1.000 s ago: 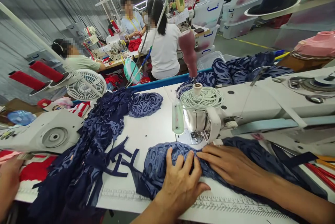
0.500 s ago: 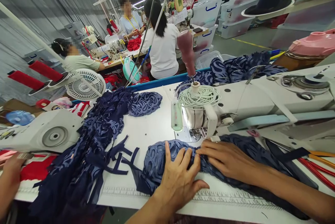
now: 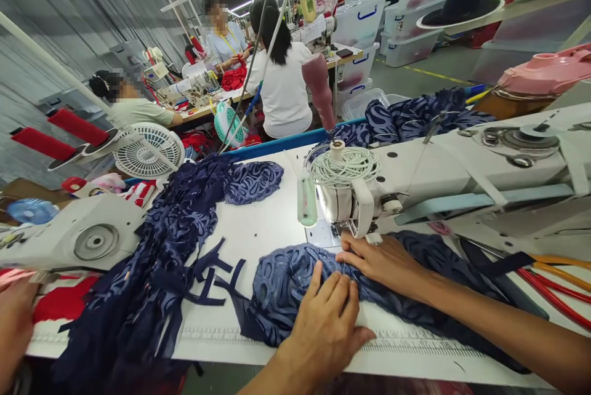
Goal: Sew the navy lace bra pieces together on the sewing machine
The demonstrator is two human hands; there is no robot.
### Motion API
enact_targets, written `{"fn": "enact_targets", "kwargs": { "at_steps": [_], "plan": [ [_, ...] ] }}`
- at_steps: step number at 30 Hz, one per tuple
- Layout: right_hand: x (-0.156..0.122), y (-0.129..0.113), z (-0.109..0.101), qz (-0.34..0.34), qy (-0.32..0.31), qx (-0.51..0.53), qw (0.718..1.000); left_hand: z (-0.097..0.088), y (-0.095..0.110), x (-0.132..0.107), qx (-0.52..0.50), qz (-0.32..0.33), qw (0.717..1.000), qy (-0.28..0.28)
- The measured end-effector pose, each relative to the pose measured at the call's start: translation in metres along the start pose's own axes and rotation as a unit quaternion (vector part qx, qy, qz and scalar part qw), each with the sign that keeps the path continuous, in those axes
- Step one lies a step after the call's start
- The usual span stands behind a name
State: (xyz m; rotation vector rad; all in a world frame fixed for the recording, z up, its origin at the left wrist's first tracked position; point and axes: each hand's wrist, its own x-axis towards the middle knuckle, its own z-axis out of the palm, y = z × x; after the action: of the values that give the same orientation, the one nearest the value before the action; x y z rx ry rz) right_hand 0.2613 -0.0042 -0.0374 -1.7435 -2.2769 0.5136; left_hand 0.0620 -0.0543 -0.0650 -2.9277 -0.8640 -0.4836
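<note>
Navy lace fabric (image 3: 279, 284) lay before the presser foot (image 3: 336, 229), under the left hand (image 3: 325, 315), open, palm-down, fingers drawn closer together, while the right hand (image 3: 385, 259), its pinch indeterminable, had advanced a finger beside the foot, suggesting closer edge control.

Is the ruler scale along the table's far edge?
No, the scale runs along the near edge of the table, partly covered by blue lace.

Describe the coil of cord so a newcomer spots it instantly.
Find the white sewing machine at right. Atop its head, beyond the person's right hand, sits the pale green coil. Thin loops distinguish it from the smooth green piece below left.
</note>
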Motion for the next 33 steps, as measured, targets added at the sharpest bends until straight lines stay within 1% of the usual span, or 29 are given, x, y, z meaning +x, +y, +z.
{"fn": "enact_targets", "kwargs": {
  "at_steps": [3,7,11,16,18,21,22,24,26,27,29,30,33],
  "plan": [
    [0.001,-0.001,-0.002,-0.004,0.000,-0.006,1.000,0.002,0.001,-0.001,0.001,0.004,1.000,0.013],
    [0.003,0.001,-0.001,0.006,-0.005,-0.008,1.000,0.001,-0.001,0.000,-0.002,0.017,0.999,0.032],
    [0.006,0.003,0.002,0.011,-0.006,-0.003,1.000,-0.001,-0.002,0.002,-0.020,0.028,0.999,0.032],
    [0.003,0.004,0.002,0.003,0.015,-0.002,1.000,-0.001,0.000,0.002,-0.017,0.022,0.999,0.034],
    [-0.003,0.007,0.001,-0.017,0.026,0.001,1.000,-0.004,0.000,0.002,-0.027,0.018,0.999,0.027],
    [-0.019,0.014,0.000,-0.051,0.047,0.008,0.998,-0.014,-0.002,0.006,-0.070,-0.003,0.998,-0.006],
    [-0.025,0.015,0.000,-0.072,0.061,0.011,0.996,-0.016,-0.003,0.008,-0.088,-0.013,0.996,-0.014],
    [-0.036,0.016,0.002,-0.136,0.097,0.015,0.986,-0.019,-0.006,0.013,-0.111,-0.030,0.993,-0.015],
    [-0.042,0.015,0.006,-0.207,0.144,0.005,0.968,-0.015,-0.008,0.017,-0.106,-0.042,0.993,0.007],
    [-0.044,0.014,0.007,-0.230,0.166,-0.008,0.959,-0.012,-0.009,0.018,-0.093,-0.047,0.994,0.018],
    [-0.046,0.014,0.009,-0.242,0.188,-0.033,0.951,-0.006,-0.010,0.017,-0.067,-0.049,0.996,0.032],
    [-0.046,0.016,0.010,-0.242,0.189,-0.038,0.951,-0.004,-0.011,0.016,-0.060,-0.049,0.996,0.033],
    [-0.043,0.030,0.008,-0.222,0.192,-0.058,0.954,-0.007,-0.013,0.016,-0.074,-0.056,0.995,0.025]
  ]
}}
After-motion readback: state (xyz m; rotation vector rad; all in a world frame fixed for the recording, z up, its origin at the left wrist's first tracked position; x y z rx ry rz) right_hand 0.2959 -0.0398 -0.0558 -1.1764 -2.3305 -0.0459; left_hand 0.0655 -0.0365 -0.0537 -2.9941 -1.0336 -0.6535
